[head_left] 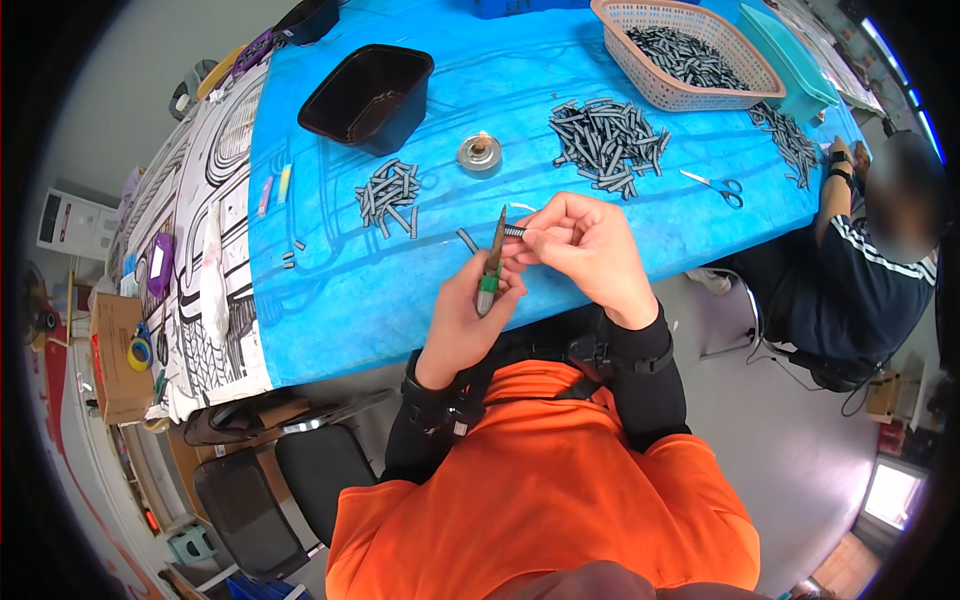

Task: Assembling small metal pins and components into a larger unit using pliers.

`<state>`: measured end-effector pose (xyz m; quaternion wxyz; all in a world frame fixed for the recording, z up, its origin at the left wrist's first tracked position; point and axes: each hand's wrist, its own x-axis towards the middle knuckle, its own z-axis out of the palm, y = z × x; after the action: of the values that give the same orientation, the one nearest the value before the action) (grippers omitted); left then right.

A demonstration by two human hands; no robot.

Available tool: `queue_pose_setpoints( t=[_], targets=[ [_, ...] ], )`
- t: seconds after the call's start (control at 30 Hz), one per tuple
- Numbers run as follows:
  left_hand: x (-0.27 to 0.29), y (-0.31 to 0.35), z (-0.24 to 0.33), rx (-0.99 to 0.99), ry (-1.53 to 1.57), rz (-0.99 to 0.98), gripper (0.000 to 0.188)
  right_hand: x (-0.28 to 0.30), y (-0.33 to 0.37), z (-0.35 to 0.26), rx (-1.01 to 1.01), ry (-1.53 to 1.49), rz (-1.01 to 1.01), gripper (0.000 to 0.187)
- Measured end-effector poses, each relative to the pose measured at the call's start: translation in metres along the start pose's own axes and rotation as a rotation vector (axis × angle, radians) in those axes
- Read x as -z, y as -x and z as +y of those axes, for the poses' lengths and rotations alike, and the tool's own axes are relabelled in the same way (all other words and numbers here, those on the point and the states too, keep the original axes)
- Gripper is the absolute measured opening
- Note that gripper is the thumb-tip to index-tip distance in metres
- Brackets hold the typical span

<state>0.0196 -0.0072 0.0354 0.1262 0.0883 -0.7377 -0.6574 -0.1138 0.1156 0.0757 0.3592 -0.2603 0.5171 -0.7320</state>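
Note:
My left hand (462,312) is closed around a tool with a green-and-grey handle (488,290). Its tapered, brownish blade (499,238) points up and away from me. In the fingertips of my right hand (592,252) is a short black-and-white ribbed strip (515,231), held against or just beside the blade; the exact contact cannot be made out. A loose grey strip (467,240) lies on the blue table cover (340,330) left of the blade. Beyond my hands stands a small round metal tin (479,154) with a brownish middle.
A small heap of grey strips (388,193) lies left, a larger heap (610,143) right. Behind are a black bin (345,95), a pink basket (690,97) of strips and a teal tray (790,65). Scissors (720,186) lie near a seated person (850,270). Chairs (320,475) stand at lower left.

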Motion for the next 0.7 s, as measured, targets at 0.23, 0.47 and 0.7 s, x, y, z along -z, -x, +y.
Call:
queue_pose_setpoints(
  t=[0.23,0.47,0.7],
  targets=[
    [-0.0035,-0.0002,0.0001,-0.021,-0.035,0.051,0.037,-0.0004,-0.0006,-0.001,-0.013,0.009,0.007,0.003],
    [-0.004,0.0005,0.0016,0.069,-0.152,0.11,0.016,0.0005,-0.0013,0.0032,-0.005,0.039,0.002,0.004],
    [-0.0045,0.0,0.0051,0.083,-0.051,0.077,0.016,0.0011,-0.0002,0.0014,0.011,0.039,-0.001,0.004]
  ],
)
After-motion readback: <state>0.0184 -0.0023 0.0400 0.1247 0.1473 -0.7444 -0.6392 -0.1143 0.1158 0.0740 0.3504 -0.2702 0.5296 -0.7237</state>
